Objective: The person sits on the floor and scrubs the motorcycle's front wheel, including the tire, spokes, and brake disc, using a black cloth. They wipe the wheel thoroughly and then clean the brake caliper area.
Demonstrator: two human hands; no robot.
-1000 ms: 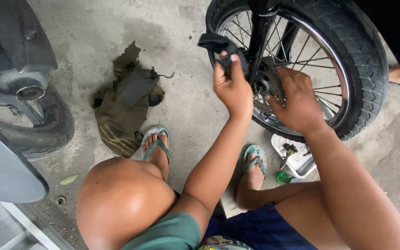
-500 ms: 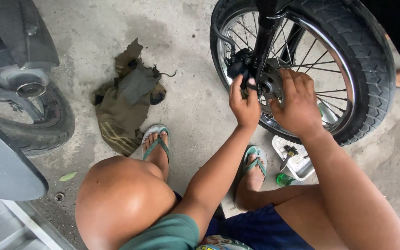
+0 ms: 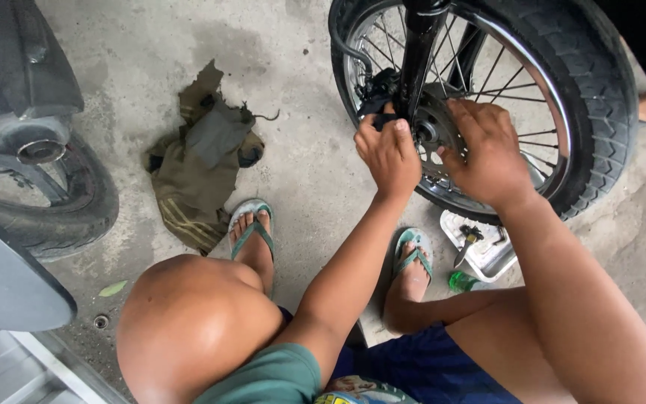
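- Left hand [image 3: 389, 150] at the wheel [image 3: 487, 105] hub, grip clenched on a dark rag [image 3: 377, 99] pressed against the fork leg [image 3: 419, 60]; thumb up, so the pad of cloth sits flat on the metal.
- Right hand [image 3: 487, 153] cupped over the hub [image 3: 429, 131] from the other side, fingers curled on it. Can't tell if it pinches a part or just braces.
- Hands oppose each other: one steadies, one works.
- I squat close, feet in green sandals [image 3: 252, 224] on the concrete floor [image 3: 300, 172], elbows inside my knees for reach.
- Metal tray [image 3: 487, 254] with small tools just below the wheel, near my right foot, within arm's reach.
- Olive cloth [image 3: 200, 161] lies on the floor to my left, apart from the work.
- Second bike's tyre [image 3: 76, 209] and exhaust [image 3: 35, 146] at far left.
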